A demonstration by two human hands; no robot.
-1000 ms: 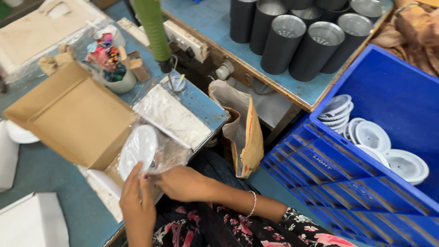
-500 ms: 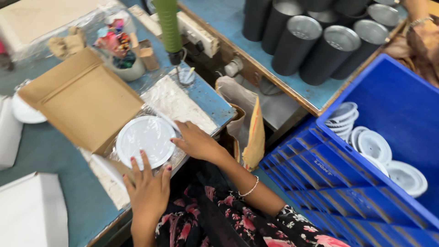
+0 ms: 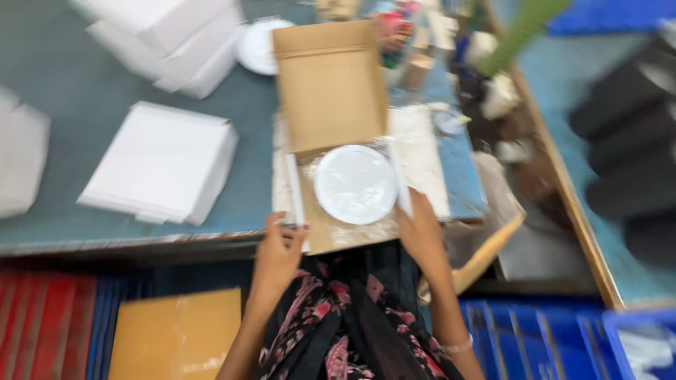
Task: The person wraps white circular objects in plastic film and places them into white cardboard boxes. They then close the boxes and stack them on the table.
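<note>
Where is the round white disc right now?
In the head view, the round white disc lies in the open cardboard box at the table's near edge, between the left hand and the right hand.

white round disc flat in cardboard box

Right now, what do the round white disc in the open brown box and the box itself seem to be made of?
The round white disc looks like smooth plastic or foam, possibly under clear film: pale, even and faintly shiny, though blur leaves it open. The open brown box looks like matte corrugated cardboard: dull tan, with flat folded flaps. The left hand and right hand rest at its near edge.
</note>
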